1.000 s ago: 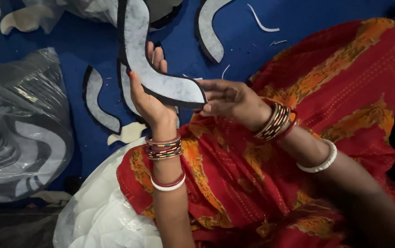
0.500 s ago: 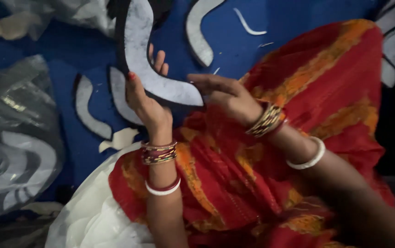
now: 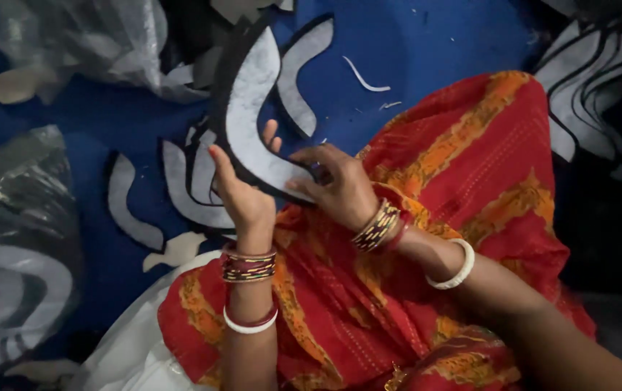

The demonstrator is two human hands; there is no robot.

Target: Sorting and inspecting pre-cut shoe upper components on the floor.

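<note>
My left hand (image 3: 242, 195) holds a curved, crescent-shaped grey piece with a black edge (image 3: 247, 116), gripping it near its lower bend. My right hand (image 3: 336, 185) pinches the same piece at its lower right end. The piece stands upright above my lap, which is covered by red and orange cloth (image 3: 470, 181). Both wrists wear bangles.
Several similar curved grey pieces (image 3: 188, 188) lie on the blue surface (image 3: 427, 43) below my hands. A clear plastic bag (image 3: 14, 246) with more pieces sits at the left, another stack (image 3: 586, 87) at the upper right. White cloth (image 3: 137, 355) lies at the bottom left.
The view has shifted slightly; both hands and the curved piece sit lower and more to the right in the frame. The hold on the piece is unchanged.
</note>
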